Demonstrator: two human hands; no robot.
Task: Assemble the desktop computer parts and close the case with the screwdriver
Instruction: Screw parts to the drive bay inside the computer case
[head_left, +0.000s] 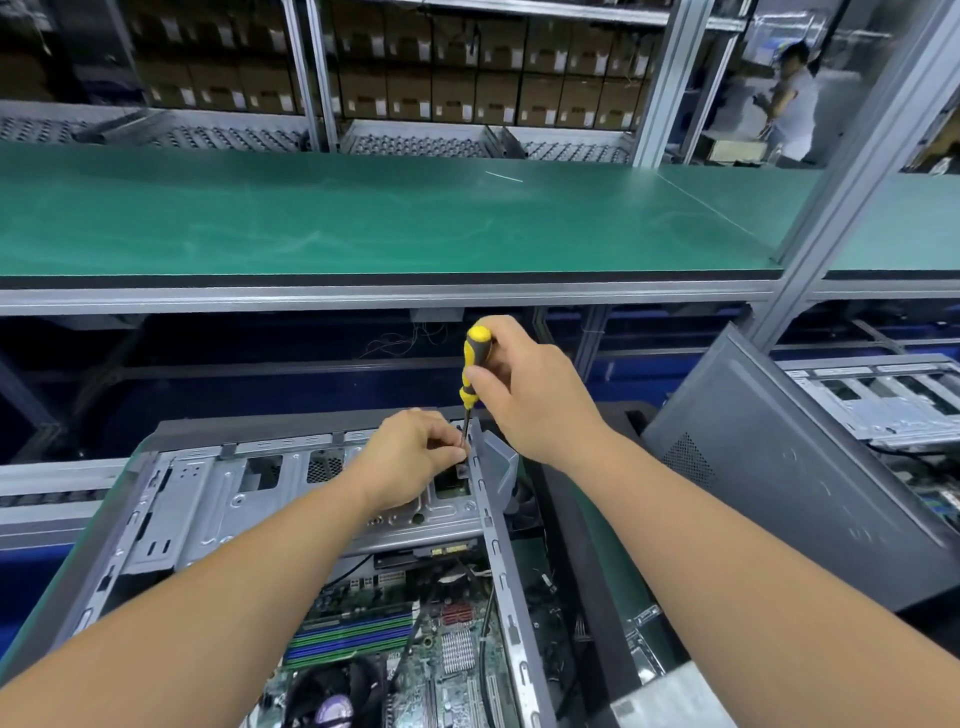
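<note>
The open computer case (322, 519) lies on its side on the green-topped desk (62, 566), its far end near the desk's far edge and the motherboard (415, 649) showing inside toward the near edge. The right hand (535, 389) is wrapped around the yellow-and-black screwdriver (474, 371), holding it almost upright with the handle top above the fist and the thin shaft running down to the case's far right corner. The left hand (415, 452) sits just beside that tip, fingers curled tight and pinching around the shaft's lower end, where it meets the metal drive bracket (218, 499); whether a screw sits between the fingertips I cannot tell, it is too small. Along the case's right edge a grey frame rail (498, 561) runs toward the near edge. The dark side panel (779, 467) leans tilted off the desk's right side, apart from the case. Inside, green and blue memory sticks (353, 631) lie beside a round fan (332, 696). Beyond, a long green shelf (363, 218) spans the room, with brown boxes (467, 83) racked behind it.
</note>
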